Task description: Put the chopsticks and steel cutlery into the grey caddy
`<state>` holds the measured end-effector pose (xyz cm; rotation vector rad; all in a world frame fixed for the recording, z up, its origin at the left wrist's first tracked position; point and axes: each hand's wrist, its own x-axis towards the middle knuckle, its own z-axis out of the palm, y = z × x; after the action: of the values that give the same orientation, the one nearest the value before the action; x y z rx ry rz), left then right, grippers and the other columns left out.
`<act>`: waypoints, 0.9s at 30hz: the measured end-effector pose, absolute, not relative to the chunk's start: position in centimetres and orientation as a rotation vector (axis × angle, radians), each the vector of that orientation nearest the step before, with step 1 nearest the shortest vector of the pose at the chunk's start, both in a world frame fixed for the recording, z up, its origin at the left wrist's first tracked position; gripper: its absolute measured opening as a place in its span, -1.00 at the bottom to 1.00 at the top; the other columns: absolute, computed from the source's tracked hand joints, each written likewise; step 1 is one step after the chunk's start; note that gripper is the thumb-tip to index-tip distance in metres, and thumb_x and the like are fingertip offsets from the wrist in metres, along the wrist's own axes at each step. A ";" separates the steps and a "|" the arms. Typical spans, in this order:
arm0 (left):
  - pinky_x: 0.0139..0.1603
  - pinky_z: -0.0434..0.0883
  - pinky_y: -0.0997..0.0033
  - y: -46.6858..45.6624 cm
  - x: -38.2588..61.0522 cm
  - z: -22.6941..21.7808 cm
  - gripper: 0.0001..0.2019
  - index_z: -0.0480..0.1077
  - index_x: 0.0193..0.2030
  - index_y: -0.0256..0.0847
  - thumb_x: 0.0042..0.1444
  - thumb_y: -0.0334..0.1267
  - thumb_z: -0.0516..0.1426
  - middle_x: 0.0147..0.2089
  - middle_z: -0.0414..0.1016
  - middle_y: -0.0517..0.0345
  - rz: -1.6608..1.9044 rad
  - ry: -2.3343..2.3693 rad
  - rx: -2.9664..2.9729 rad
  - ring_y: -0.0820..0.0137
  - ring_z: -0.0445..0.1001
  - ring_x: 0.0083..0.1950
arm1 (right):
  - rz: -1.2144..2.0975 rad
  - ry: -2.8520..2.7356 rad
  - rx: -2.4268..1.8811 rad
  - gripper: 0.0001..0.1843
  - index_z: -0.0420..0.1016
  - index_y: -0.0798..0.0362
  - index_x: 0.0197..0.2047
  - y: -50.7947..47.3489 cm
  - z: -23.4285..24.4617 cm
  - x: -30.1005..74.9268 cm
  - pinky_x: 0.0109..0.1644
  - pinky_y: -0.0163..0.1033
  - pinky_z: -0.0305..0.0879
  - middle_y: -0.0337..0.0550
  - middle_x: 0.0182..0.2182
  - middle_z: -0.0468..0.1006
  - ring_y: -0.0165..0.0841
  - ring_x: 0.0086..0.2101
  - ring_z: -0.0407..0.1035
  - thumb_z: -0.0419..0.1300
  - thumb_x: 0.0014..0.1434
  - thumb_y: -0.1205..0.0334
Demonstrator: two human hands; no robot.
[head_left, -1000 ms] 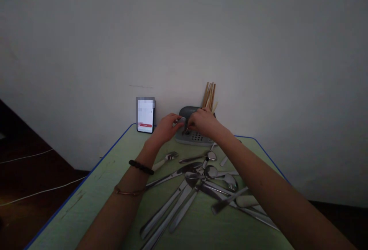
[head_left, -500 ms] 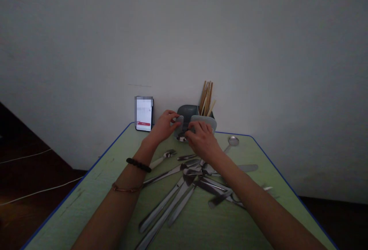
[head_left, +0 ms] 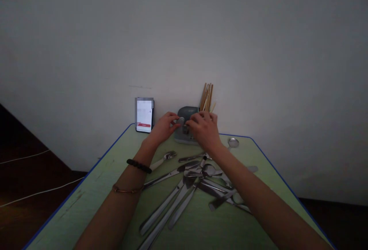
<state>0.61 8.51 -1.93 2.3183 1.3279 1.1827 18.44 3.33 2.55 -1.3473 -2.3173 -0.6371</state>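
Note:
A grey cutlery holder (head_left: 188,111) stands at the table's far edge against the wall, with wooden chopsticks (head_left: 207,96) upright in its right part. My left hand (head_left: 166,126) pinches the pale left front rim of the holder. My right hand (head_left: 204,127) is in front of the holder, fingers curled and closed; its fingertips and whatever they hold are hard to make out. Small dark slots or tines show between the two hands. Nearer to me lies a loose pile of metal knives (head_left: 163,206), forks (head_left: 170,155) and spoons (head_left: 209,169).
A lit phone (head_left: 144,115) leans on the wall left of the holder. A round spoon (head_left: 233,142) lies toward the right back. The green table (head_left: 94,200) has a blue edge, and a white wall rises behind it. Pale cables run at the far left.
My right hand has moved slightly up and right, now covering the holder's right front panel. The shiny metal seen low between my hands no longer shows there. My left hand stays about in place.

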 end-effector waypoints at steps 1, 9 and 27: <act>-0.18 0.47 0.36 8.5 0.6 -1.9 -0.77 0.47 -0.11 -0.26 0.08 -0.27 0.16 -0.04 0.41 0.01 1.172 1.333 2.328 0.41 0.47 -0.26 | -0.604 -2.283 -1.389 -0.75 0.57 -0.07 -0.19 3.9 3.5 18.5 0.00 -0.06 -0.13 -0.11 -0.15 0.55 -0.19 -0.04 0.17 0.05 0.27 0.15; -0.15 0.46 0.31 8.1 0.9 -1.4 -0.78 0.47 -0.13 -0.28 0.09 -0.29 0.14 -0.03 0.41 -0.02 1.137 1.358 2.321 0.41 0.48 -0.29 | -0.496 -2.176 -1.631 -0.71 0.52 0.00 -0.07 8.8 7.9 18.2 -0.08 -0.10 0.00 -0.03 -0.22 0.59 -0.18 -0.14 0.33 0.06 0.23 0.16; -0.20 0.47 0.37 8.1 0.8 -1.3 -0.77 0.48 -0.11 -0.24 0.11 -0.28 0.12 -0.01 0.42 0.00 1.104 1.374 2.331 0.43 0.49 -0.33 | -0.664 -2.383 -1.723 -0.64 0.56 0.21 -0.13 9.4 7.6 17.0 -0.20 -0.21 0.28 0.17 -0.22 0.56 -0.18 -0.19 0.45 -0.05 0.25 0.31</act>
<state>0.79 8.06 -1.32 2.3310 1.3741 1.1039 17.01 9.45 7.61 -1.7232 -2.3832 -0.6644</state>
